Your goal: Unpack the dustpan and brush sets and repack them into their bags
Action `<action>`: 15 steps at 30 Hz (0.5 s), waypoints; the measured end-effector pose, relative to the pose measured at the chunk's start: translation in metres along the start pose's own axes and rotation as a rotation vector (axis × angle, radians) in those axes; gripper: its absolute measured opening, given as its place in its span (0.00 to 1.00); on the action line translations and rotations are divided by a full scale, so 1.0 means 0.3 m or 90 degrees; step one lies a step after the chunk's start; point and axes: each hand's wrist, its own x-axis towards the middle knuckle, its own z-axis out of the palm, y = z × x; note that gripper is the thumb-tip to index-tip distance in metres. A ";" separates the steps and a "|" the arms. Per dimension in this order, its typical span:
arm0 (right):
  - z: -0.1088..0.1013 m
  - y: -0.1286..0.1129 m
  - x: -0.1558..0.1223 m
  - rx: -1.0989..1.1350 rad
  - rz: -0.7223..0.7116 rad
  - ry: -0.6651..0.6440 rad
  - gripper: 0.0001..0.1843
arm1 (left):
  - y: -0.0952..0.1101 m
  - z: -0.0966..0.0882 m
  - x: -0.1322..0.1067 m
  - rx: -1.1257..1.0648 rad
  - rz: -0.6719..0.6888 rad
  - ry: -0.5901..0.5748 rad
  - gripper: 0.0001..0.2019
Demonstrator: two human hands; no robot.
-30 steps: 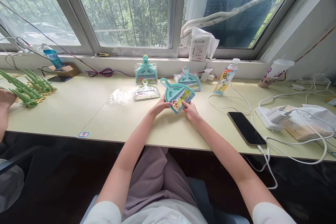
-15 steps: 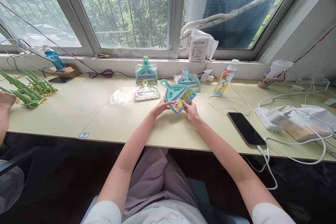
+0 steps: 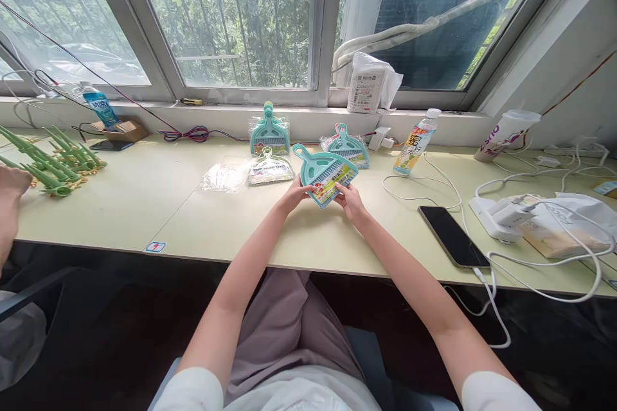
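Note:
Both hands hold a teal mini dustpan-and-brush set with a colourful paper label, just above the desk. My left hand pinches its left lower edge. My right hand pinches the label's right lower corner. Behind it lie three more sets in clear bags: one leaning on the sill, one flat and one to the right. An empty clear bag lies to the left.
A black phone on a white cable lies at right, beside a charger block and a plastic bag. A drink bottle and a cup stand behind. Green plastic clips are piled far left, by another person's hand.
The dustpan set has shifted slightly left and up in my hands. The camera has drifted a little. Nothing else has moved.

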 end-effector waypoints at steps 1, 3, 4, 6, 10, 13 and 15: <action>-0.002 0.001 0.003 0.002 0.000 0.006 0.10 | -0.001 0.000 -0.001 0.004 0.000 -0.003 0.32; -0.005 0.003 0.007 0.005 0.001 0.013 0.10 | 0.000 0.002 -0.004 0.014 0.002 -0.008 0.32; -0.006 0.003 0.008 0.005 0.001 0.016 0.10 | 0.002 0.005 -0.006 0.021 0.002 -0.010 0.33; -0.008 0.003 0.011 0.006 -0.002 0.017 0.10 | 0.007 0.011 -0.007 0.047 0.001 -0.011 0.32; -0.019 0.002 0.020 0.031 -0.022 0.017 0.11 | 0.024 0.005 0.009 0.113 0.013 0.026 0.24; -0.030 0.005 0.030 0.051 -0.038 0.021 0.11 | 0.049 -0.044 0.017 0.235 0.103 0.199 0.21; -0.036 0.009 0.035 0.053 -0.040 0.024 0.12 | 0.070 -0.099 0.007 0.381 0.203 0.374 0.18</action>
